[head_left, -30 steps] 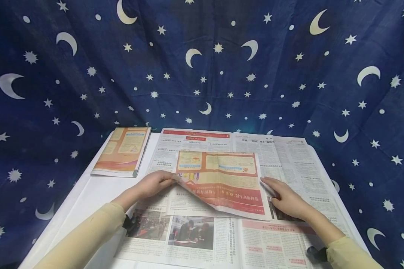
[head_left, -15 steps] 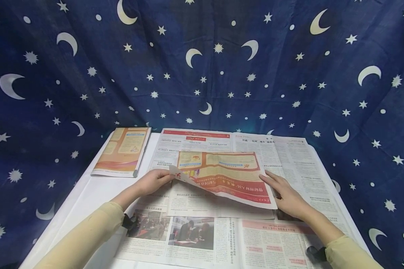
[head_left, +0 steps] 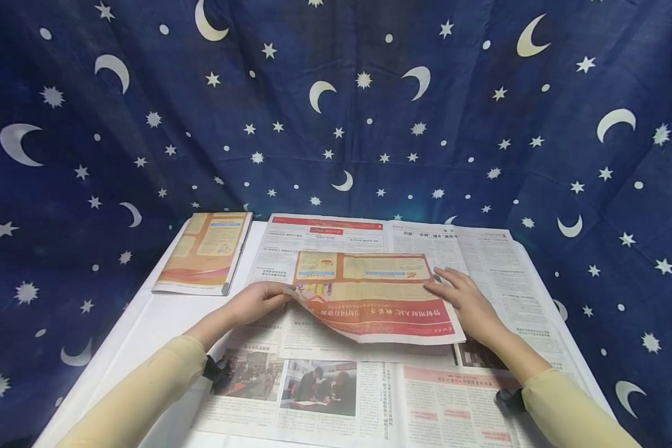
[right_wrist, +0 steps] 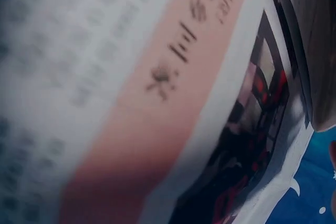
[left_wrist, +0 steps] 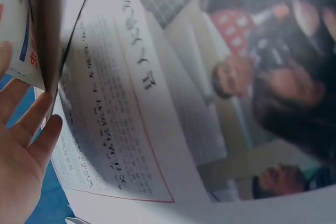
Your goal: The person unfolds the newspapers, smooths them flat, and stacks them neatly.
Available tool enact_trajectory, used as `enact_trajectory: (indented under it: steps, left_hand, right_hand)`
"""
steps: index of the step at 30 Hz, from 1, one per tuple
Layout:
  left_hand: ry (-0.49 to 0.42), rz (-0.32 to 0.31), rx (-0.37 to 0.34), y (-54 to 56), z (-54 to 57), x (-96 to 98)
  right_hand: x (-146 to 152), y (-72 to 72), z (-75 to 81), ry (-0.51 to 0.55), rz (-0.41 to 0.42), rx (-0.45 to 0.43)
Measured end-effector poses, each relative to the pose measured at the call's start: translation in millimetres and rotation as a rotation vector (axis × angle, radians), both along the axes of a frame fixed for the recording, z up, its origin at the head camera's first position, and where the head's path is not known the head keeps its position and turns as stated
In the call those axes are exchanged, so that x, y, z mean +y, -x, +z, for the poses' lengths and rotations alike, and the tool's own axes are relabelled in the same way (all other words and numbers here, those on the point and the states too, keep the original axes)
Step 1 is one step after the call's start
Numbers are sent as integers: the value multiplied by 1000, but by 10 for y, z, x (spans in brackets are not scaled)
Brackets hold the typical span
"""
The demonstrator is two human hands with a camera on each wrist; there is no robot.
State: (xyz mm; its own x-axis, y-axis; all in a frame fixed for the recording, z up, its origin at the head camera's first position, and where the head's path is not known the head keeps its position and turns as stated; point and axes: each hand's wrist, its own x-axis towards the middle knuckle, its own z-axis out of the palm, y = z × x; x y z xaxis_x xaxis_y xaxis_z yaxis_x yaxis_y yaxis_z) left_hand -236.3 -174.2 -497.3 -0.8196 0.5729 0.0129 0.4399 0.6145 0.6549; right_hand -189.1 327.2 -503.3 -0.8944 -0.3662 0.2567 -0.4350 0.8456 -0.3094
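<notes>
Orange-and-red newspaper (head_left: 378, 311) partly lifted above the wider newspaper (head_left: 437, 407)
Left hand (head_left: 262, 301) pinches its left corner, right hand (head_left: 478, 312) has fingers spread at its right edge; the step looks like turning or folding, and next seems to call for steady, even control

A dark-blue curtain (head_left: 364, 140) patterned with moons and stars hangs behind a white table (head_left: 155, 318).
</notes>
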Motion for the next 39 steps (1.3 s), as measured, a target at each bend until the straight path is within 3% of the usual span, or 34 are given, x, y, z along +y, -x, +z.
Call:
enact_trajectory:
  steps: [5,9,15,18,24,30,34,39]
  left_hand:
    - [142,-74,129,13,-37,-1]
    - [193,-21,112,18,-34,-3]
    - [103,49,5,40,13,0]
    - [45,80,-59,61,36,-4]
    - [-129,150,-137,137,141,49]
    - [-243,187,-150,260,184,125]
    - [-223,189,-121,346,171,192]
    - [-245,243,-92,438,202,293]
  right_hand:
    - [-13,29,0,-115,129,16]
    - [-4,5,-38,-71,149,-6]
    - [2,43,-127,67,13,-95]
    - [4,98,-139,138,-7,-118]
    - [-7,240,-92,327,-148,-230]
    - [-54,367,39,525,-265,-339]
    - [-100,423,140,589,-309,-339]
    - [-139,504,220,643,-345,-301]
